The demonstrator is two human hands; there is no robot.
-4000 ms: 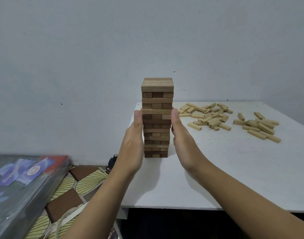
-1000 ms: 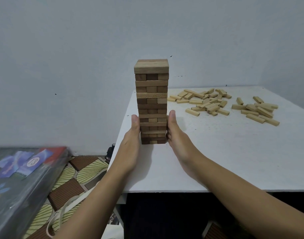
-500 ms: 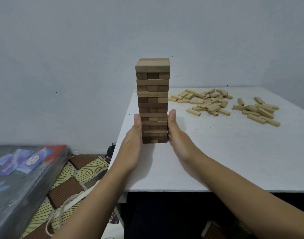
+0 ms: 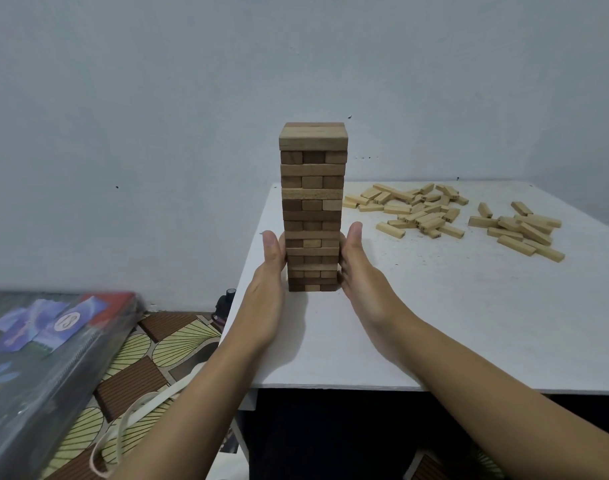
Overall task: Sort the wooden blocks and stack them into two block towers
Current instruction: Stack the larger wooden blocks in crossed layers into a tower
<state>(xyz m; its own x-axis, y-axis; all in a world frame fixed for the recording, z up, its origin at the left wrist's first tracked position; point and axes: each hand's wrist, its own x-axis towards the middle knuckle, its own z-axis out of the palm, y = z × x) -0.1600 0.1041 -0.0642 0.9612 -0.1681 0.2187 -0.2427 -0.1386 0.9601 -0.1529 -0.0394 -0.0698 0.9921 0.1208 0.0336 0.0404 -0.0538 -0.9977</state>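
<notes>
Shifted down the tower point(image 4: 311, 206) at the left edge of the desk point(image 4: 434, 323), left hand point(image 4: 265, 299) and right hand point(image 4: 362, 289), straight fingers point(image 4: 271, 244) pressing its sides, squaring it; next, gentle release, then stacking pale blocks point(image 4: 420, 211).

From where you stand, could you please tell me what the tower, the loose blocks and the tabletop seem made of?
Tower: wood, matte, mixed brown shades with grain lines on the long faces. Loose blocks: paler wood, matte, likely unfinished. Tabletop: thin white board, matte and speckled, perhaps painted or laminated.
</notes>
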